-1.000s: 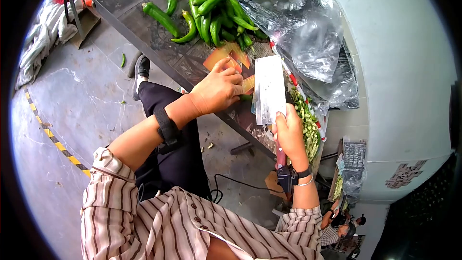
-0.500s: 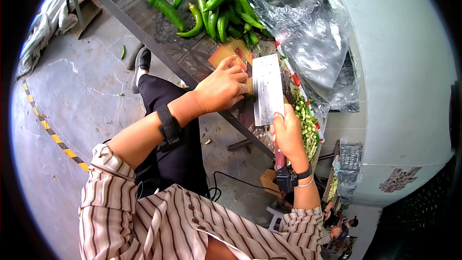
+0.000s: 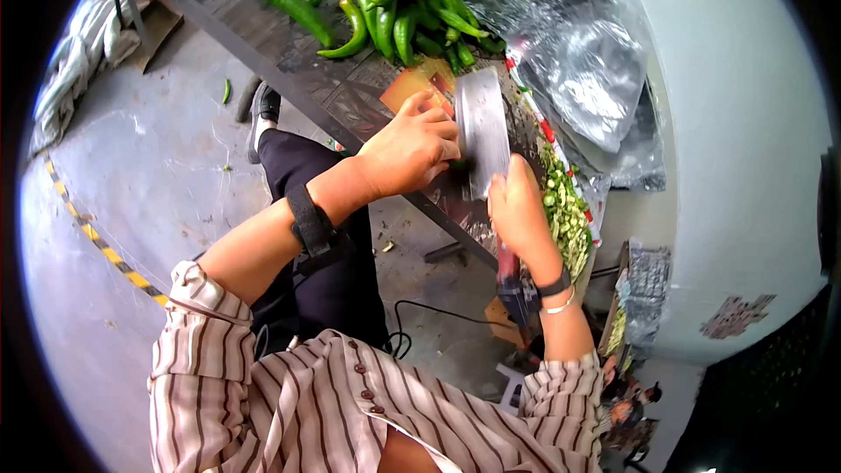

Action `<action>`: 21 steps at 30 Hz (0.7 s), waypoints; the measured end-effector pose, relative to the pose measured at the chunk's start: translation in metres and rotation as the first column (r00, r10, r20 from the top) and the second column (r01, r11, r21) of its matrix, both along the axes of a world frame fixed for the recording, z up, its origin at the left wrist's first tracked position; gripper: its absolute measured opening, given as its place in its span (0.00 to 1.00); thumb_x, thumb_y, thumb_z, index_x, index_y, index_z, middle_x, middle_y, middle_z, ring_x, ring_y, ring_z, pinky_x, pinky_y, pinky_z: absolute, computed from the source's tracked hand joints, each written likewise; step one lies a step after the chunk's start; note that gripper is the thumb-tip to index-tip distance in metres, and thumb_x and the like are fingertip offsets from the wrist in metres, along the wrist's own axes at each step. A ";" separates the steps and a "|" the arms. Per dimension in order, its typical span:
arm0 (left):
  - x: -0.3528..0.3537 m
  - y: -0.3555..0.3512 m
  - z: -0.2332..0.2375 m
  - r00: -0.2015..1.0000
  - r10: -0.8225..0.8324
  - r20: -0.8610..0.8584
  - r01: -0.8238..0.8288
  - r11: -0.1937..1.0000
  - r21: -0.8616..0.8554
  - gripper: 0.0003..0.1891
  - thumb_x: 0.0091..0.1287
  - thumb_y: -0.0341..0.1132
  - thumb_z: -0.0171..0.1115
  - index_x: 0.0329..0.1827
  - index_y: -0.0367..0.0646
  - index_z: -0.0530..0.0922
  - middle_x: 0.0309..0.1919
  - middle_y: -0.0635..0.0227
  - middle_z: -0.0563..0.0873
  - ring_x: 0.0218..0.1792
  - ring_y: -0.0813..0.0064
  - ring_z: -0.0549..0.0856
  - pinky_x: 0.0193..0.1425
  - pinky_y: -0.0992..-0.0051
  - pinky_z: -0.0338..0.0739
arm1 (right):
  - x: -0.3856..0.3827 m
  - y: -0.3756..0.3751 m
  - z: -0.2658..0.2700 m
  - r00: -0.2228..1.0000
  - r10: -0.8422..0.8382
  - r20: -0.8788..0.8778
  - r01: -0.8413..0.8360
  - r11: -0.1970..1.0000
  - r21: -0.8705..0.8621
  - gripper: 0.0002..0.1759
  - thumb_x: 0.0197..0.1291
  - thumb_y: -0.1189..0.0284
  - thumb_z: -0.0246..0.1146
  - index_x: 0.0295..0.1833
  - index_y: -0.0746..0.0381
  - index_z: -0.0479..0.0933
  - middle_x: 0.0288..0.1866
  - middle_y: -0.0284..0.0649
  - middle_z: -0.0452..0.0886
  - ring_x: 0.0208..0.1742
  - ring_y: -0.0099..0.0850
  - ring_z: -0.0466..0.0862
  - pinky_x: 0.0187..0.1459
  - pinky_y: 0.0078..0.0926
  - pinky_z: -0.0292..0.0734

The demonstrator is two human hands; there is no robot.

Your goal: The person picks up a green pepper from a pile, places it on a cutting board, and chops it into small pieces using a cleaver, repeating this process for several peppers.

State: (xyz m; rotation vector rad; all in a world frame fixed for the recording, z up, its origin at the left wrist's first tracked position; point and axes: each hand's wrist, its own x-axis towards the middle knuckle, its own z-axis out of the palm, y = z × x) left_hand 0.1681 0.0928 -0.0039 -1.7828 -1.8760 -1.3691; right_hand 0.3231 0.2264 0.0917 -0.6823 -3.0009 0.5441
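My right hand [image 3: 519, 210] is wrapped round the handle of a cleaver [image 3: 483, 131], whose broad blade stands just right of my left hand [image 3: 415, 144]. The fingers of my left hand are curled beside the blade over an orange board [image 3: 413, 88]; a bit of green pepper shows under the fingertips, mostly hidden. Whole green peppers [image 3: 394, 13] lie in a pile beyond both hands. Chopped green pepper [image 3: 565, 219] is heaped to the right of the cleaver.
The dark table [image 3: 236, 4] has its long edge beside my leg. Clear plastic [image 3: 596, 79] covers trays at the right. A fallen pepper [image 3: 227, 91] lies on the floor. Several people appear small at the lower right, near a stool [image 3: 511, 385].
The cleaver and my right hand have moved up in the view, and the blade is tilted more steeply. My left hand stays curled beside it. The camera view has shifted slightly.
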 end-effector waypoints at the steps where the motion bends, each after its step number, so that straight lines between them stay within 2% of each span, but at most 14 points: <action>1: -0.001 -0.001 0.001 1.000 -0.009 -0.003 0.009 1.000 -0.011 0.10 0.53 0.35 0.70 0.38 0.50 0.85 0.37 0.76 0.80 0.51 0.72 0.78 0.72 0.55 0.59 | -0.006 0.003 -0.002 1.000 -0.028 -0.004 0.028 1.000 -0.010 0.10 0.66 0.73 0.55 0.41 0.69 0.63 0.26 0.62 0.76 0.32 0.63 0.77 0.34 0.54 0.69; 2: -0.001 -0.002 0.002 1.000 -0.017 -0.022 0.017 1.000 -0.012 0.10 0.53 0.35 0.70 0.38 0.50 0.85 0.37 0.76 0.80 0.51 0.72 0.78 0.72 0.55 0.59 | -0.011 0.007 -0.004 0.999 -0.047 -0.007 0.047 0.999 -0.018 0.10 0.66 0.73 0.55 0.41 0.69 0.62 0.25 0.62 0.75 0.33 0.64 0.77 0.34 0.54 0.70; 3: 0.000 -0.002 0.002 1.000 -0.009 -0.013 0.009 1.000 0.000 0.10 0.53 0.34 0.70 0.39 0.50 0.85 0.37 0.76 0.80 0.51 0.71 0.78 0.72 0.55 0.59 | -0.014 0.008 -0.004 1.000 -0.023 -0.009 0.024 0.999 0.041 0.10 0.67 0.73 0.55 0.40 0.68 0.62 0.23 0.58 0.76 0.28 0.56 0.80 0.29 0.49 0.73; 4: 0.000 -0.001 0.002 1.000 0.004 -0.005 -0.004 1.000 0.014 0.10 0.53 0.34 0.70 0.40 0.51 0.85 0.37 0.76 0.80 0.50 0.71 0.78 0.72 0.55 0.59 | -0.014 0.008 -0.001 0.999 -0.028 -0.033 0.029 0.999 0.044 0.10 0.67 0.73 0.55 0.40 0.68 0.62 0.23 0.58 0.76 0.28 0.56 0.80 0.29 0.49 0.73; 6: 0.000 -0.002 0.003 0.999 -0.010 -0.035 0.010 1.000 0.001 0.12 0.53 0.34 0.70 0.42 0.52 0.85 0.37 0.76 0.80 0.51 0.71 0.78 0.71 0.55 0.59 | -0.011 0.004 0.006 0.988 -0.155 0.002 0.152 0.966 -0.210 0.09 0.67 0.73 0.53 0.40 0.68 0.63 0.21 0.51 0.76 0.20 0.41 0.80 0.20 0.39 0.73; 7: 0.001 -0.002 0.004 0.999 0.016 -0.046 -0.017 1.000 -0.018 0.13 0.53 0.34 0.70 0.43 0.52 0.85 0.37 0.77 0.80 0.51 0.72 0.78 0.71 0.54 0.59 | -0.007 0.000 0.009 0.977 -0.210 -0.024 0.191 0.925 -0.329 0.07 0.67 0.73 0.52 0.41 0.66 0.64 0.19 0.42 0.75 0.15 0.28 0.76 0.15 0.29 0.70; 8: 0.002 -0.002 0.004 0.998 0.043 -0.055 -0.045 0.998 -0.036 0.13 0.54 0.34 0.70 0.44 0.53 0.85 0.38 0.77 0.80 0.51 0.72 0.78 0.71 0.54 0.60 | 0.000 0.004 0.008 0.976 -0.215 -0.043 0.189 0.925 -0.330 0.07 0.67 0.73 0.52 0.41 0.66 0.64 0.19 0.42 0.75 0.15 0.28 0.76 0.15 0.29 0.70; 10: 0.000 -0.003 0.005 0.996 0.044 -0.081 -0.049 0.997 -0.062 0.15 0.54 0.33 0.69 0.46 0.54 0.85 0.38 0.77 0.79 0.51 0.72 0.78 0.72 0.53 0.58 | 0.021 0.028 -0.002 0.930 -0.350 -0.110 0.266 0.850 -0.455 0.06 0.67 0.74 0.51 0.42 0.66 0.65 0.19 0.39 0.74 0.13 0.27 0.74 0.15 0.27 0.70; 11: 0.000 -0.003 0.006 0.994 0.031 -0.105 -0.037 0.998 -0.057 0.14 0.54 0.32 0.68 0.45 0.54 0.85 0.38 0.78 0.79 0.51 0.72 0.78 0.73 0.52 0.58 | 0.031 0.042 -0.004 0.915 -0.399 -0.065 0.354 0.869 -0.346 0.05 0.68 0.74 0.49 0.44 0.65 0.67 0.21 0.36 0.73 0.13 0.24 0.71 0.16 0.24 0.70; 12: 0.000 -0.002 0.006 0.992 0.016 -0.127 -0.023 0.998 -0.055 0.13 0.54 0.31 0.68 0.44 0.54 0.85 0.38 0.78 0.79 0.51 0.72 0.78 0.73 0.51 0.57 | 0.039 0.050 0.000 0.890 -0.444 -0.101 0.406 0.874 -0.266 0.06 0.69 0.74 0.49 0.45 0.65 0.68 0.21 0.35 0.73 0.14 0.24 0.71 0.16 0.24 0.70; 15: 0.001 -0.003 0.010 0.982 -0.076 -0.172 0.068 0.996 -0.052 0.12 0.54 0.29 0.67 0.42 0.54 0.86 0.39 0.78 0.80 0.53 0.72 0.78 0.73 0.51 0.56 | 0.061 0.063 0.010 0.810 -0.522 -0.267 0.376 0.811 -0.448 0.06 0.69 0.73 0.51 0.46 0.65 0.68 0.22 0.37 0.74 0.15 0.23 0.72 0.16 0.22 0.70; 18: 0.007 -0.001 0.007 0.984 -0.063 -0.169 0.062 0.998 -0.010 0.09 0.56 0.31 0.61 0.38 0.54 0.85 0.41 0.79 0.81 0.53 0.74 0.77 0.73 0.51 0.56 | 0.064 0.042 0.023 0.819 -0.450 -0.358 0.277 0.855 -0.439 0.08 0.66 0.76 0.56 0.47 0.65 0.68 0.24 0.35 0.74 0.15 0.20 0.71 0.16 0.20 0.69; 20: 0.008 -0.002 0.006 0.988 -0.051 -0.147 0.054 0.998 0.011 0.09 0.55 0.31 0.63 0.38 0.53 0.85 0.41 0.79 0.81 0.53 0.74 0.77 0.72 0.55 0.58 | 0.059 0.026 0.022 0.862 -0.381 -0.334 0.220 0.875 -0.431 0.09 0.63 0.76 0.58 0.47 0.65 0.69 0.27 0.36 0.77 0.16 0.20 0.73 0.17 0.19 0.70; 21: 0.008 -0.003 0.005 0.990 -0.033 -0.138 0.038 0.999 0.038 0.09 0.54 0.31 0.64 0.38 0.53 0.84 0.41 0.79 0.81 0.54 0.73 0.77 0.71 0.56 0.59 | 0.055 0.014 0.024 0.896 -0.343 -0.281 0.222 0.896 -0.385 0.10 0.64 0.77 0.59 0.48 0.65 0.67 0.24 0.32 0.73 0.17 0.18 0.71 0.17 0.18 0.69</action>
